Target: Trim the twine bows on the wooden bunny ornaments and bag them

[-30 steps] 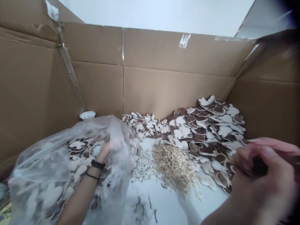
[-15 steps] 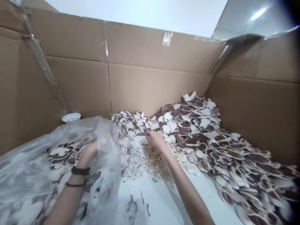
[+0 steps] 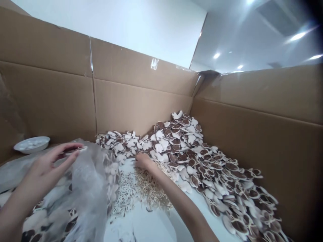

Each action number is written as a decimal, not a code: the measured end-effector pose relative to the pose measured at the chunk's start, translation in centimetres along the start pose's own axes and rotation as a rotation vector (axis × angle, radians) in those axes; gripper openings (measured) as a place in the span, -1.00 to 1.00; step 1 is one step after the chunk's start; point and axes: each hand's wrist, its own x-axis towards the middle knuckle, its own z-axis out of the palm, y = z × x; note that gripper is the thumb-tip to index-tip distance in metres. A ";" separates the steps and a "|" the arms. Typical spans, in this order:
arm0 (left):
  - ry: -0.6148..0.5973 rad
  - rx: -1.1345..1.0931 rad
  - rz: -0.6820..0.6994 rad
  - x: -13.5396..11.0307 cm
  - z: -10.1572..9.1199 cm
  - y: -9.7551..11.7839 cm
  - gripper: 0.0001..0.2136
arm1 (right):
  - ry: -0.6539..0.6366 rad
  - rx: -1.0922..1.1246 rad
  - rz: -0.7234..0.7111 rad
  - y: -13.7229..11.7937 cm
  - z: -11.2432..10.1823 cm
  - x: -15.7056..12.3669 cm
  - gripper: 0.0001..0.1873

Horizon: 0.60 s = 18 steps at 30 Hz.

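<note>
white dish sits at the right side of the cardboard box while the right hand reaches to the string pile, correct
Not quite: in the head view the white dish sits at the left side of the cardboard box. The right hand does reach to the string pile.

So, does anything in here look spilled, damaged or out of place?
Nothing looks damaged. The flat cutouts sprawl in a loose heap along the right cardboard wall, and the thin strings lie scattered by the right hand. A bit of clear tape sits crumpled on the back wall.
</note>
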 end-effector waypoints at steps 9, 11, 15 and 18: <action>-0.182 -0.575 -0.277 -1.4 6.3 0.8 -0.73 | 0.075 0.178 -0.020 0.9 0.1 -0.3 -0.69; -0.176 -0.717 -0.395 -1.4 6.8 0.4 -0.85 | 0.128 0.255 -0.015 1.5 -0.7 -0.9 -0.70; -0.253 -0.831 -0.416 -1.4 7.2 0.1 -0.95 | 0.231 0.415 0.050 4.8 -2.4 -3.3 -0.72; -0.306 -0.892 -0.436 -1.6 7.5 0.6 -0.89 | 0.348 0.514 0.203 8.8 -3.5 -5.9 -0.72</action>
